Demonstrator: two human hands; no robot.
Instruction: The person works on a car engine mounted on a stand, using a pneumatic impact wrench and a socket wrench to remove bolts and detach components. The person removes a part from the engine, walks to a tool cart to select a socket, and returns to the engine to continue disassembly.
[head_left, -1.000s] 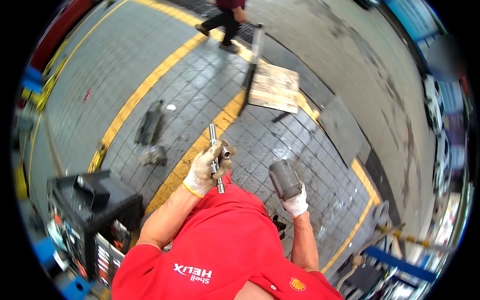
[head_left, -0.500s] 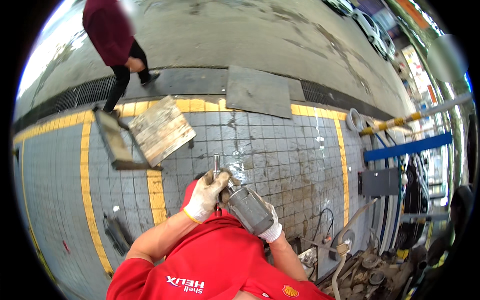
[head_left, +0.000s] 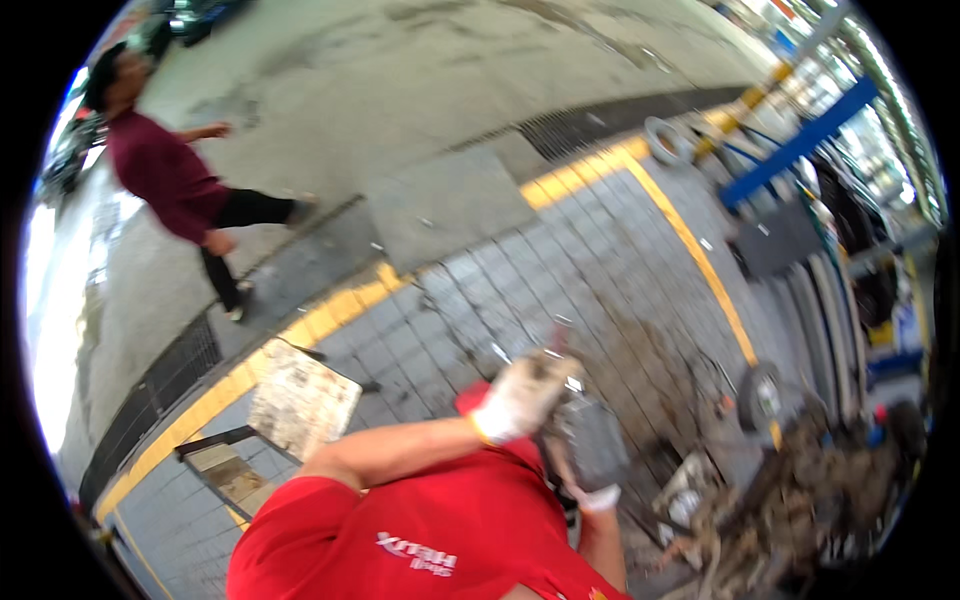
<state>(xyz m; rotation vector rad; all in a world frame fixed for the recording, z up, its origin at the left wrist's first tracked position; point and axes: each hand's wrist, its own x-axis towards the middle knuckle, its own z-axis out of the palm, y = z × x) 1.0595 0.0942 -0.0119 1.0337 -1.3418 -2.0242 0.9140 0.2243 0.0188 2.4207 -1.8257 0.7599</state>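
An impact wrench point(head_left: 594, 440) with a grey body is in front of my red shirt, tilted, its nose toward my left hand. My right hand point(head_left: 597, 498), in a white glove, grips it from below; the fingers are hidden behind the body. My left hand point(head_left: 525, 398), gloved in white with dirty fingertips, is closed at the tool's nose around a chrome socket piece point(head_left: 561, 330), whose end sticks out past the fingers. Motion blur smears both hands, so whether the piece touches the wrench's drive cannot be told.
A worn wooden board stool point(head_left: 300, 395) and a metal frame point(head_left: 225, 470) stand at left. A person point(head_left: 165, 175) walks beyond the drain grate point(head_left: 180, 355). Dirty metal parts point(head_left: 800, 510) are heaped at lower right, near a small wheel point(head_left: 760, 397) and a blue lift arm point(head_left: 800, 145).
The view has swung right and tilted. My hands and the wrench have shifted right in it, toward the heap of parts. The person beyond the drain has walked on.
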